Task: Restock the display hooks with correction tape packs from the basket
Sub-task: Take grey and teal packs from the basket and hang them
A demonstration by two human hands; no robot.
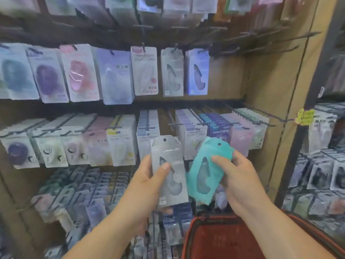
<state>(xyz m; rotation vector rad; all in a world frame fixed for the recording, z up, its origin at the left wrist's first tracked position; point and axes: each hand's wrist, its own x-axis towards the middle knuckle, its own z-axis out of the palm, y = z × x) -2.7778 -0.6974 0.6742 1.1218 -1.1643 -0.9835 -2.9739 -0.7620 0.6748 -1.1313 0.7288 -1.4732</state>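
My left hand (147,181) grips a grey correction tape pack (171,184) upright, thumb across its front. Just to its right, my right hand (237,176) holds a teal correction tape pack (203,176) tilted to the left, thumb on its upper part. Both packs are held in front of the display hooks, below a row with a matching grey pack (172,71) and a blue pack (197,71). The red basket (190,238) sits low at the right, under my right forearm; its contents are hidden.
Rows of hanging packs fill the wooden display to the left and centre. Several bare hooks (270,42) stick out at the upper right. A yellow tag (305,116) hangs on a hook end at the right. Another rack of packs (324,174) stands further right.
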